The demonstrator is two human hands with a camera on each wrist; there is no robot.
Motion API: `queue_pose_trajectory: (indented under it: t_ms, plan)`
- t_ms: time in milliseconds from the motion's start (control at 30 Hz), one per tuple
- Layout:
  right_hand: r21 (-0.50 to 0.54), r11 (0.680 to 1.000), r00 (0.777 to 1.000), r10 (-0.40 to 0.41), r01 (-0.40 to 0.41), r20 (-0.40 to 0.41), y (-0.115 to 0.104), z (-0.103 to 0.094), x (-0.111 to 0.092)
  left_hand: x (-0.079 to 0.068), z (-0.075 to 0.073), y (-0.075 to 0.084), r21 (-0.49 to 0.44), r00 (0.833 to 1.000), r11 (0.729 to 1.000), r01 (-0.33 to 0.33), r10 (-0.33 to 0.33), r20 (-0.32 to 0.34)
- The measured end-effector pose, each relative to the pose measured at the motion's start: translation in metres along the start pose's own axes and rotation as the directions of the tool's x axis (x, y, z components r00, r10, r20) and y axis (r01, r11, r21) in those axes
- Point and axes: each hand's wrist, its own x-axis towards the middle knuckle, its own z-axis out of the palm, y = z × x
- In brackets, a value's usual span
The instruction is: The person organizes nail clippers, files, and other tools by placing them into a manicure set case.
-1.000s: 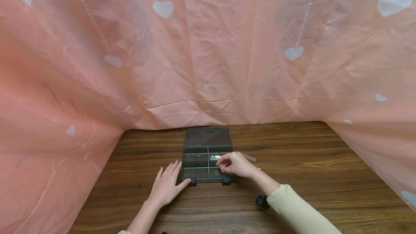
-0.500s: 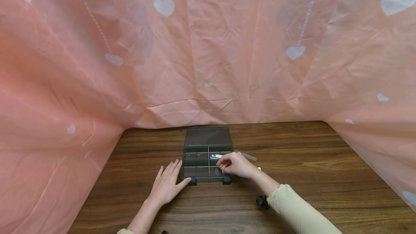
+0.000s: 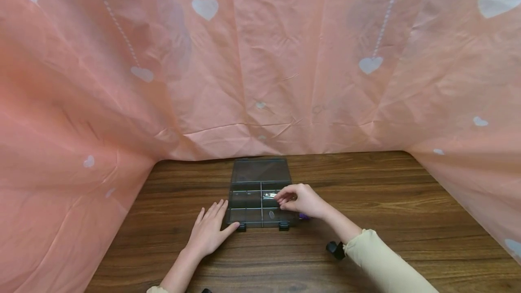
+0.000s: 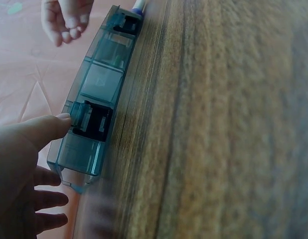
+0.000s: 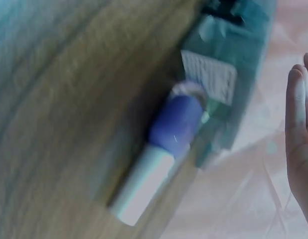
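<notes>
A smoky, see-through compartment box (image 3: pixel 246 216) lies on the table with its lid (image 3: pixel 260 172) folded back. My left hand (image 3: pixel 209 232) rests at the box's left side, fingers straight and spread; in the left wrist view its thumb touches near a black latch (image 4: pixel 94 119). Over the box's right half is my right hand (image 3: pixel 304 200), fingers loosely bent, with nothing visible between them. By its fingertips, a small silver-and-white item (image 3: pixel 269 196) lies in a right compartment. A small clear oval piece (image 3: pixel 272 215) lies in the compartment in front of it.
A purple and white cylindrical thing (image 5: pixel 176 124), blurred, lies beside the box's right end; the head view shows only a purple bit (image 3: pixel 303 216) under my right hand. A pink curtain with hearts (image 3: pixel 260 58) surrounds the wooden table (image 3: pixel 366 184) at the back and sides.
My right hand has drawn slightly back and to the right, off the front compartment, and its fingers have opened a little. The purple bit now shows beneath it. My left hand stays put.
</notes>
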Motion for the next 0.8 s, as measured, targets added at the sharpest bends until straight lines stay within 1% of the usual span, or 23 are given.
queue_pose_trajectory:
  t_ms: [167,267,333,400,500,633,700,800]
  plan:
    - [0.026,1.0,0.996,0.014,-0.011,-0.088,0.003,-0.022,-0.005,-0.001,0.0,0.0,-0.003,1.0,1.0,-0.006,0.006,-0.003]
    - [0.033,0.999,0.987,0.04,-0.036,-0.155,0.01,-0.036,-0.009,-0.001,-0.001,0.001,-0.002,1.0,1.0,-0.006,0.006,-0.004]
    - [0.055,0.997,0.98,0.057,-0.047,-0.19,0.015,-0.044,-0.012,-0.001,-0.001,0.001,-0.002,1.0,1.0,-0.005,0.005,-0.004]
    - [0.074,0.996,0.975,0.072,-0.058,-0.209,0.021,-0.05,-0.016,-0.001,-0.001,0.001,0.0,1.0,1.0,-0.005,0.005,-0.003]
    - [0.13,0.989,0.976,0.099,-0.075,-0.192,0.027,-0.057,-0.025,0.0,-0.001,0.0,0.001,1.0,1.0,-0.006,0.006,-0.001]
    - [0.164,0.98,0.984,0.131,-0.111,-0.118,0.036,-0.061,-0.036,0.0,0.0,0.0,0.004,1.0,1.0,-0.006,0.006,-0.001]
    - [0.157,0.98,0.986,0.14,-0.126,-0.087,0.04,-0.061,-0.041,0.0,0.0,0.0,0.003,1.0,1.0,-0.006,0.006,-0.004]
    - [0.094,0.985,0.986,0.153,-0.146,-0.068,0.047,-0.06,-0.046,-0.001,0.0,0.0,0.002,1.0,1.0,-0.008,0.009,-0.008]
